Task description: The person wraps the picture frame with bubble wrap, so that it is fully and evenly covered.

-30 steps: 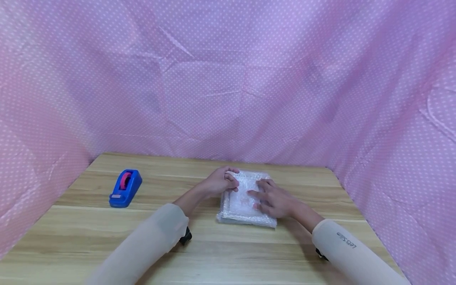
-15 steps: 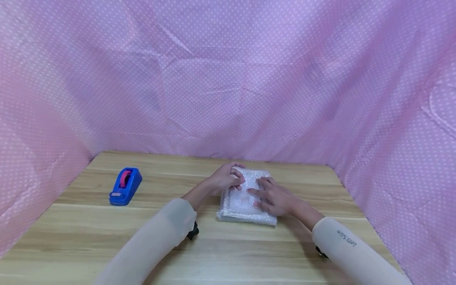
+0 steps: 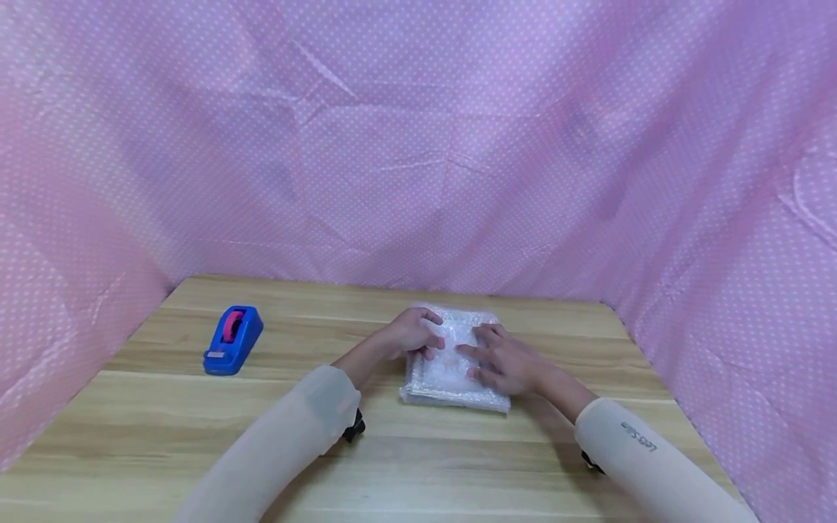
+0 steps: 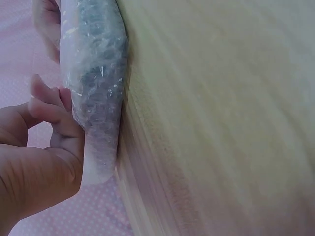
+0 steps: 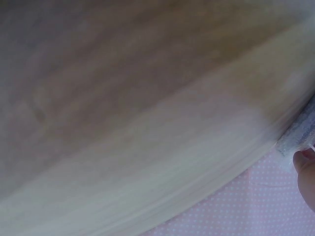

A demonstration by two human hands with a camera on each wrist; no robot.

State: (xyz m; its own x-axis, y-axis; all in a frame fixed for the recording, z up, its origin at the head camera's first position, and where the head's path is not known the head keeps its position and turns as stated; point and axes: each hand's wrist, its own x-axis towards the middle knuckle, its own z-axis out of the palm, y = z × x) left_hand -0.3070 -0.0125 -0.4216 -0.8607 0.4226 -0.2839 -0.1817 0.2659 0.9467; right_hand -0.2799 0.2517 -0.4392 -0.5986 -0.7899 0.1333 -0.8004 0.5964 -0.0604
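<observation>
A flat rectangular package in bubble wrap (image 3: 451,388) lies on the table in the head view. On its left part, my left hand (image 3: 408,333) touches the upper face with bent fingers. In the left wrist view, that hand (image 4: 44,152) is beside the package's thick wrapped edge (image 4: 101,83), fingertips against the top. Spread across the right part of the package is my right hand (image 3: 506,359), its fingers resting on the wrap. The right wrist view catches only a bit of this hand (image 5: 306,177) at the package's corner (image 5: 298,132). What the wrap encloses is unclear.
A blue tape dispenser (image 3: 233,341) with a pink roll stands at the left of the wooden table (image 3: 418,465). Pink dotted cloth (image 3: 418,181) hangs behind the table and along both sides.
My left hand first shifted right and away over the package, then drew slightly back toward me along its left part. The right hand has stayed in place on the wrap.
</observation>
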